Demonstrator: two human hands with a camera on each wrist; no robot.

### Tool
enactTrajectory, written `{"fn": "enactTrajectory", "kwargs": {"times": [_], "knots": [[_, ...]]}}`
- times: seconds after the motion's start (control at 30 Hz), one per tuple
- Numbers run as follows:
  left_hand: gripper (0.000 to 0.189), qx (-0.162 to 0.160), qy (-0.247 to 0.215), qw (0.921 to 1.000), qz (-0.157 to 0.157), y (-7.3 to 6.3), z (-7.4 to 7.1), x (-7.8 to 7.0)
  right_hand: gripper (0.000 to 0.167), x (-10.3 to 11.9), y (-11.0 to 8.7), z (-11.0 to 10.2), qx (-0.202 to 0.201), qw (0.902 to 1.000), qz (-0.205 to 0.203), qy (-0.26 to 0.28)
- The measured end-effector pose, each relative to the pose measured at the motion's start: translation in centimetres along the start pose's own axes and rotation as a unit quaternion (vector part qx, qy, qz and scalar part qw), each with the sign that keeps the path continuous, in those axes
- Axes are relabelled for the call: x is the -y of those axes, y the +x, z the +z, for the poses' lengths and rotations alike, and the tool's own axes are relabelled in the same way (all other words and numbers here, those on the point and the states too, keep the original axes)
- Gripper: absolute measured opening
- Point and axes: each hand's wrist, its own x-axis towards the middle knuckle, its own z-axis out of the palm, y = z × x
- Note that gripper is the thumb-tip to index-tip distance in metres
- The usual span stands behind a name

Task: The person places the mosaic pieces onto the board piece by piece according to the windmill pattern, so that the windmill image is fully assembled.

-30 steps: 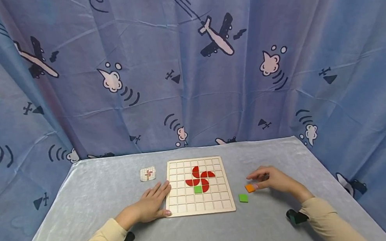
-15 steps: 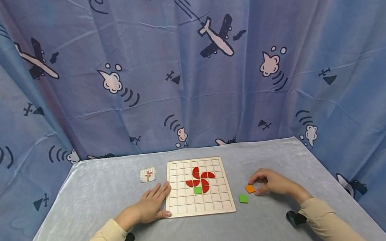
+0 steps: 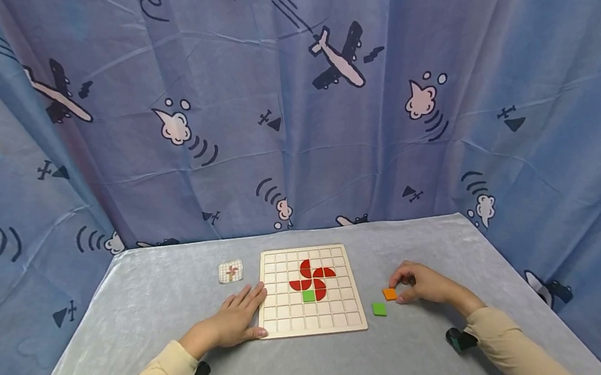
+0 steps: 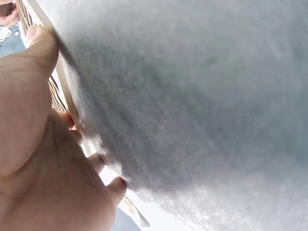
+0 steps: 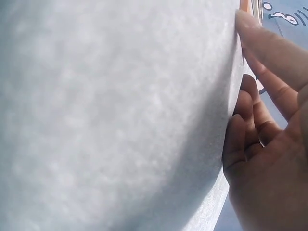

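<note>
A square wooden grid board [image 3: 288, 329] lies on the table with several red quarter-round tiles [image 3: 319, 288] set as a pinwheel. Below their middle sits a green square tile [image 3: 309, 296] in one cell. My left hand [image 3: 234, 320] rests along the board's left edge, fingers fairly straight, fingertips and thumb touching the rim; its thumb [image 4: 43, 45] shows in the left wrist view. To the board's right, my right hand [image 3: 426, 284] holds an orange square tile [image 3: 390, 294] at its right side between curled index finger and thumb. The tile looks flat on the table.
A loose green square tile [image 3: 379, 309] lies between the board and the orange tile. A small card [image 3: 230, 272] printed with a grid and pinwheel lies left of the board's far corner. A patterned blue curtain [image 3: 293, 121] hangs behind the pale cloth-covered table [image 3: 319, 369].
My right index finger has curled in and the thumb has shifted to the orange tile's near right corner. The orange tile has turned slightly. The left hand has stayed still.
</note>
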Motion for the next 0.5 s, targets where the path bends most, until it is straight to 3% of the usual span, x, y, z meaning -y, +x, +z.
{"fn": "enactTrajectory", "kwargs": {"times": [0.5], "knots": [[0.087, 0.0, 0.001, 1.0, 0.003, -0.24, -0.21, -0.22, 0.026, 0.17, 0.12, -0.02, -0.007, 0.9998, -0.001, -0.018]]}}
